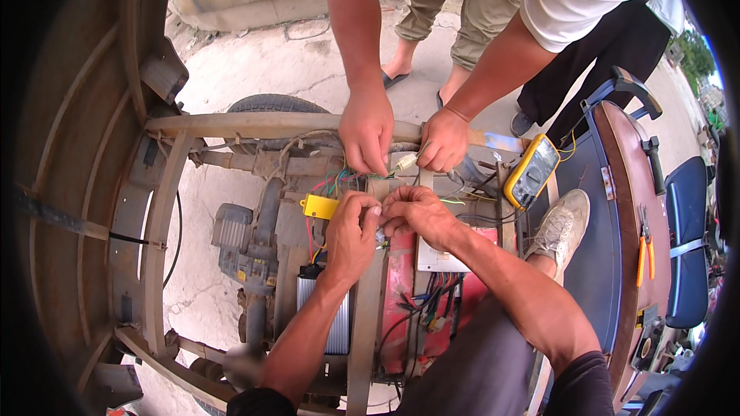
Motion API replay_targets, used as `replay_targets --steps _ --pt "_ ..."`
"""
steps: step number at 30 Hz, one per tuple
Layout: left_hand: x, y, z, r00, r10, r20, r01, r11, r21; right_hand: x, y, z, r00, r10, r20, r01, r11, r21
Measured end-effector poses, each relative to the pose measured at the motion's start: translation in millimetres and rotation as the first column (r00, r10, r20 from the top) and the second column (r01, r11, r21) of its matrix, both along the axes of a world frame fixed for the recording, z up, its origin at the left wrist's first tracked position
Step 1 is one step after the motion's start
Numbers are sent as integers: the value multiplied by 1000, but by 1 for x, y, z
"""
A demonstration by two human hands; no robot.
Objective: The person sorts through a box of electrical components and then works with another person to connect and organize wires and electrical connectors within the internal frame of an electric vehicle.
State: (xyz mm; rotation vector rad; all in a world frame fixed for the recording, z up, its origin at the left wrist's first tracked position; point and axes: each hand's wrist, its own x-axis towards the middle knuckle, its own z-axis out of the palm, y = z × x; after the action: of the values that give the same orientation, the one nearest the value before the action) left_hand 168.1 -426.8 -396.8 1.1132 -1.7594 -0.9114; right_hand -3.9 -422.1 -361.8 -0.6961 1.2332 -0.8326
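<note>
My left hand (351, 233) and my right hand (416, 216) meet over the middle of an open vehicle frame (361, 339). Both are closed, thumbs and fingertips pinched close together. Whatever lies between them is hidden or too small to name. A yellow box (319, 206) with a mounting tab sits just left of my left hand. Thin coloured wires (339, 178) run past my fingertips on the far side. Facing me, a co-worker's two hands (367, 132) work among these wires, next to a cream plug connector (406, 161).
A yellow multimeter (532, 172) leans at the right, near a shoe (560, 229) on the frame. Orange-handled pliers (645, 250) lie on a brown seat (628, 185). Below my hands are a finned silver box (333, 316), a white box (441, 256) and bundled cables (439, 296).
</note>
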Motion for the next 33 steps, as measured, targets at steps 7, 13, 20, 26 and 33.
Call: replay_targets --steps 7,13,20,26,33 --pt "0 0 -8 995 -16 94 30 989 -147 0 0 -1 909 88 -407 -138 986 -97" --pt "-2 0 -7 971 63 232 -1 967 -255 -3 0 1 746 -77 -661 -339 810 -478" --pt "1 1 -9 953 11 304 86 949 -303 -6 -1 4 766 125 -631 -345 907 -239" --pt "1 -1 -2 944 -18 329 121 948 -295 -5 2 6 304 -22 -952 -681 694 -234" --pt "-3 -1 -3 968 -21 250 91 958 -273 -7 4 4 235 -29 -972 -702 686 -190"
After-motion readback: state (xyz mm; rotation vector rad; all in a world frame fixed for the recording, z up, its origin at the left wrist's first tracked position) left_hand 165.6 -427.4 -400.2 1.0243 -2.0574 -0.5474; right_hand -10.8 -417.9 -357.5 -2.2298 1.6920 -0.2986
